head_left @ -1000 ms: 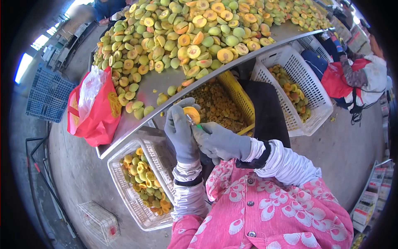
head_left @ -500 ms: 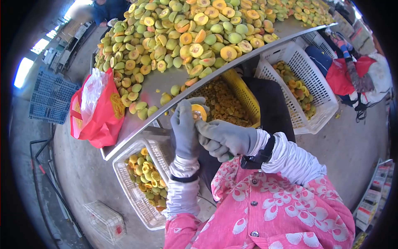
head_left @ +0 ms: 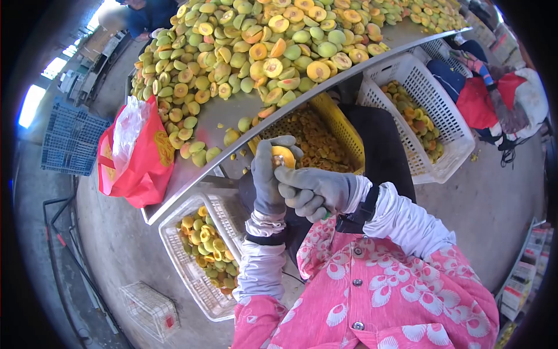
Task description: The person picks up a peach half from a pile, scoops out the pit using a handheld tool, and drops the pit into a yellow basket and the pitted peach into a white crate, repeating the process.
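Observation:
Grey gloves cover both hands. My left hand (head_left: pixel 269 177) is closed round a halved fruit (head_left: pixel 283 157), its orange cut face turned up. My right hand (head_left: pixel 317 189) is a fist against the fruit's lower edge; a bit of green shows below its fingers, probably a handle, and the rest of that thing is hidden. Below and beyond the hands is a yellow crate (head_left: pixel 343 128) with small brown-orange pieces (head_left: pixel 317 142). Many halved green-yellow fruits (head_left: pixel 250 52) are heaped on the metal table (head_left: pixel 218 119).
White crates of fruit halves stand at right (head_left: pixel 459 139) and lower left (head_left: pixel 186 291). A red bag (head_left: pixel 139 168) leans on the table's left end. Blue crates (head_left: pixel 70 136) are far left. One person (head_left: pixel 154 17) is at top left; another's gloved hand (head_left: pixel 511 116) is at right.
My left hand has moved slightly right with the fruit, closer to my right hand. The other person's gloved hand at right has shifted a little.

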`<act>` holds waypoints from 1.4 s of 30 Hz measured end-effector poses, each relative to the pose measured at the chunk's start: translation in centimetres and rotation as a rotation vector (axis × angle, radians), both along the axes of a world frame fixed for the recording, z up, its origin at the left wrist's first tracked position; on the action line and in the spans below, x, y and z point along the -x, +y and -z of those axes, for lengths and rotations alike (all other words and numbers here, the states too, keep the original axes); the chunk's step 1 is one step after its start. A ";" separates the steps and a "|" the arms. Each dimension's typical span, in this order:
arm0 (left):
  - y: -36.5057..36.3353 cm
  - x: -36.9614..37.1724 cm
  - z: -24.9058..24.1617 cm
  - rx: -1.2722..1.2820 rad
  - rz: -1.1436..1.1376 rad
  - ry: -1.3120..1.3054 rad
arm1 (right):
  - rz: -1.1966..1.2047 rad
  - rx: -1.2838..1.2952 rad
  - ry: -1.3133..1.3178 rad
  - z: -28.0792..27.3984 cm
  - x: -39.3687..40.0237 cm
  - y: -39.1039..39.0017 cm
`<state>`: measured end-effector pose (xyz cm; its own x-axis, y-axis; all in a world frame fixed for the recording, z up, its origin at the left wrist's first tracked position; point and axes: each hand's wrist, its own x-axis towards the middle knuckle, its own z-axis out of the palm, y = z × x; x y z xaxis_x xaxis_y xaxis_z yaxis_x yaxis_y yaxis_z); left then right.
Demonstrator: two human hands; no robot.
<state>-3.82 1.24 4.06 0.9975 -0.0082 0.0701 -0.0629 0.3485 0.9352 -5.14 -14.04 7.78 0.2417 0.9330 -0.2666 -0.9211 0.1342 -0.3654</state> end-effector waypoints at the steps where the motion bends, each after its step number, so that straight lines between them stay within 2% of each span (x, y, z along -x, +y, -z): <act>1: 0.1 0.1 -0.1 0.004 -0.002 0.000 | -0.018 -0.028 0.041 0.6 -0.1 0.0; 5: 0.6 -0.2 -0.8 -0.207 0.095 -0.122 | -0.060 -0.101 0.136 1.9 -0.6 -0.3; 7: 0.6 -0.6 -0.4 -0.286 0.113 -0.188 | -0.022 -0.083 0.095 1.9 -0.5 -0.1; 9: -0.1 -1.0 1.5 0.010 0.053 0.008 | 0.020 -0.061 0.053 2.0 -0.4 -0.2; 10: -0.3 -1.3 2.3 0.011 0.056 0.002 | 0.067 -0.006 -0.048 2.3 -0.2 -0.3; 12: -0.8 -1.5 3.5 0.430 -0.027 0.310 | 0.119 0.059 -0.149 2.6 -0.1 -0.6; 13: -1.1 -1.3 4.0 0.436 -0.028 0.314 | 0.148 0.106 -0.194 2.8 0.0 -0.7; 15: -1.6 -1.6 4.2 0.398 -0.148 0.207 | 0.181 0.154 -0.248 3.2 -0.3 -0.9; 17: -1.4 -1.7 4.0 0.339 -0.198 0.195 | 0.383 0.377 -0.215 4.2 -0.7 -1.5; 18: -1.2 -1.6 4.1 0.348 -0.217 0.162 | 0.325 0.566 -0.458 7.7 -1.9 -2.0; 19: -0.7 -1.6 4.2 0.351 -0.231 0.129 | 0.333 0.561 -0.459 8.0 -1.9 -1.8; 20: -0.1 -1.8 5.1 0.403 -0.119 0.037 | 0.422 0.649 -0.458 8.4 -2.0 -1.7; 21: 0.2 -2.1 5.5 0.404 -0.117 0.037 | 0.500 0.743 -0.454 8.5 -2.0 -1.8; 22: 0.3 -1.9 5.9 0.294 -0.099 0.000 | 0.570 0.634 -0.281 7.6 -2.1 -1.0; 23: 0.5 -1.3 6.3 0.177 -0.075 -0.030 | 0.568 0.637 -0.266 6.6 -1.5 -0.8; 25: -0.7 -0.9 5.3 0.146 -0.101 -0.012 | 0.471 0.543 -0.288 4.2 -1.6 -0.5; 27: -1.7 -0.8 4.6 -0.118 -0.214 0.104 | 0.463 0.498 -0.288 5.7 -2.1 -0.1; 28: -1.9 -0.7 4.5 -0.160 -0.229 0.064 | 0.494 0.463 -0.320 6.0 -2.0 -0.1; 29: -1.6 -0.7 4.3 -0.158 -0.235 0.065 | 0.523 0.428 -0.350 6.2 -1.9 -0.2; 31: -0.5 -0.8 3.6 -0.033 -0.143 0.272 | 0.566 0.397 -0.350 5.2 -1.5 -0.7; 33: 0.1 0.0 2.1 -0.065 -0.132 0.299 | 0.613 0.365 -0.351 4.4 -1.2 -1.1; 35: 0.1 0.4 2.0 -0.098 -0.120 0.328 | 0.648 0.546 -0.307 4.2 -0.5 -1.3; 36: -0.3 0.4 2.3 -0.166 -0.160 0.155 | 0.616 0.611 -0.457 4.2 0.1 -1.3; 37: -0.5 0.3 2.5 -0.232 -0.197 -0.018 | 0.619 0.610 -0.458 4.1 0.6 -1.3; 38: -0.6 0.3 2.8 -0.232 -0.195 -0.018 | 0.570 0.681 -0.581 4.0 1.1 -1.5; 40: -1.2 0.7 1.4 0.062 -0.170 0.149 | 0.537 0.759 -0.763 3.7 1.5 -1.3; 42: -1.5 0.8 1.3 0.062 -0.173 0.153 | 0.539 0.770 -0.745 4.0 1.4 -1.0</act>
